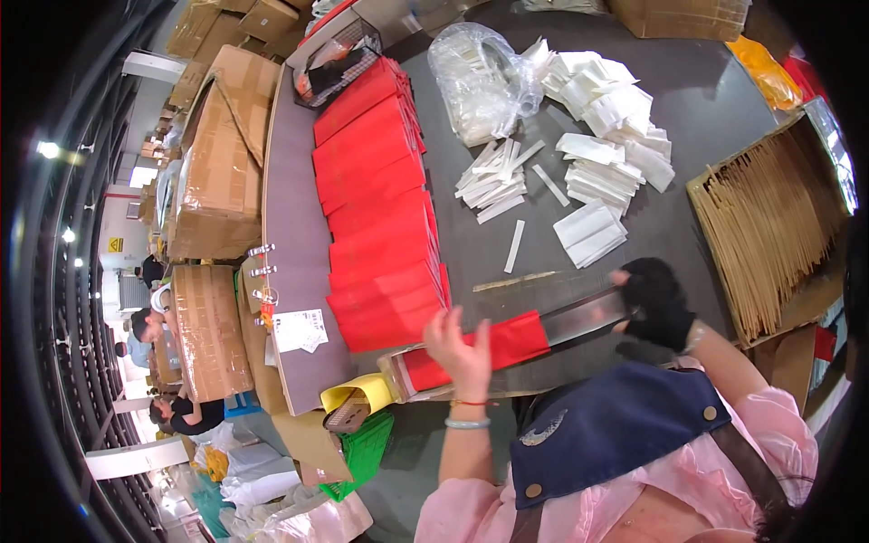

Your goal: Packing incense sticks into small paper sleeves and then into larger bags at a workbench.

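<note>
A red sleeve or packet [516, 344] lies flat on a long, narrow board [587, 319] with a shiny surface, near the table's front edge. My left hand [460, 357] is bare, its fingers spread over the left part of the red piece; whether it touches cannot be made out. At the board's right end is my right hand [656, 303], in a black fingerless glove, with fingers apart and nothing visible between them. Beyond my left hand, overlapping red packets [376, 199] form a long row.
White paper slips [590, 233] and narrow strips [493, 181] lie mid-table, below a clear plastic bag [480, 77]. A carton of brown sheets [769, 226] stands right. A yellow holder [358, 398] sits at the near left corner, beside a green crate [367, 452].
</note>
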The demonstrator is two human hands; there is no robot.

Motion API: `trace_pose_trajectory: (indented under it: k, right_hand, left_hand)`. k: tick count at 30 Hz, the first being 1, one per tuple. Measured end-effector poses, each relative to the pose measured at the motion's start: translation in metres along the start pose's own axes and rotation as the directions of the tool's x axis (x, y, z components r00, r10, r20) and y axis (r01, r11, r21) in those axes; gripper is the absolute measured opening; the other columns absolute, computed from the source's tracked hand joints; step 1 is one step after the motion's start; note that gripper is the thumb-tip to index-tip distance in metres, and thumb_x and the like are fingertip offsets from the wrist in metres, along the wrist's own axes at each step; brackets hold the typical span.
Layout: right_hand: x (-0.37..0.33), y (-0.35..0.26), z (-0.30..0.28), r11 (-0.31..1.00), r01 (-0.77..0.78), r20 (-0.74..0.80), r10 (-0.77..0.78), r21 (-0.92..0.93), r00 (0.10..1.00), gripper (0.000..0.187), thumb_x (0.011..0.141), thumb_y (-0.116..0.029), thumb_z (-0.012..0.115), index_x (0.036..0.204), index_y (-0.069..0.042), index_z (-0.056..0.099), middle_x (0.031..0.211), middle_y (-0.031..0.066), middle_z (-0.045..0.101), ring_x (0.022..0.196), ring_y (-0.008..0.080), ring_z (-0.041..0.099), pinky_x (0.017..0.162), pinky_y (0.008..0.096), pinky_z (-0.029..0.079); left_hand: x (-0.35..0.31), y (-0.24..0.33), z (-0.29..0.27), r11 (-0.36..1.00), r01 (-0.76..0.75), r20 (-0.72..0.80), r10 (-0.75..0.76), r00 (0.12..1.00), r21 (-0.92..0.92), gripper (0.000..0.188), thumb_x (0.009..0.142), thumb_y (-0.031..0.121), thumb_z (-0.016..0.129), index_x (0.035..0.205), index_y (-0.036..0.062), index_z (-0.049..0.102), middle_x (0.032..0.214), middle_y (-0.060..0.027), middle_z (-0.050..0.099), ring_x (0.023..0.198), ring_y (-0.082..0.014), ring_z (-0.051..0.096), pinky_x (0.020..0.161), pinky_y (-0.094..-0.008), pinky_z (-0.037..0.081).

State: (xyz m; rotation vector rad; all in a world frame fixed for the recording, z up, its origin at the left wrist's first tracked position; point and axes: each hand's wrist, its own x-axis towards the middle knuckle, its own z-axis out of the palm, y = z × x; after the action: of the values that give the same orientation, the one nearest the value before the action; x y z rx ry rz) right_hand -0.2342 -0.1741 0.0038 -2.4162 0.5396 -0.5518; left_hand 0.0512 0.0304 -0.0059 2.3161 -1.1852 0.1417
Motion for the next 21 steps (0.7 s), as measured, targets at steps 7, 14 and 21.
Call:
trace_pose_trajectory:
  k: [7,14,21]
  right_hand:
    - [-0.089,0.080,-0.097,0.830,-0.515,-0.513,0.353,-0.214,0.783,0.050,0.077,-0.002,0.069,0.125,-0.004,0.054,0.125,0.0127,0.057,0.119,0.0275,0.053,0.101,0.0361,0.042]
    - [-0.238,0.189,-0.160,0.401,-0.783,-0.626,0.472,-0.475,0.621,0.040,0.090,-0.024,0.060,0.123,-0.001,0.058,0.126,0.0162,0.060,0.117,0.0291,0.056,0.099,0.0375,0.043]
    - [-0.238,0.196,-0.138,0.413,-0.745,-0.610,0.429,-0.524,0.666,0.032,0.077,-0.013,0.053,0.105,0.001,0.062,0.107,0.0195,0.063,0.102,0.0365,0.058,0.088,0.0422,0.048]
  left_hand:
    - [0.028,-0.034,-0.004,0.914,0.042,-0.034,-0.031,0.999,0.404,0.061,0.067,0.021,0.081,0.121,0.0086,0.057,0.123,-0.0151,0.050,0.114,-0.0388,0.047,0.097,-0.0508,0.036]
    - [0.073,0.035,0.071,0.998,-0.052,0.083,0.055,0.995,-0.033,0.030,0.077,0.024,0.074,0.100,0.0079,0.066,0.103,-0.0122,0.059,0.099,-0.0344,0.055,0.084,-0.0473,0.044]
    - [0.088,0.039,0.094,0.996,0.018,0.327,0.011,0.945,-0.087,0.012,0.079,0.018,0.071,0.082,0.0099,0.063,0.089,-0.0090,0.059,0.088,-0.0323,0.057,0.074,-0.0474,0.044]
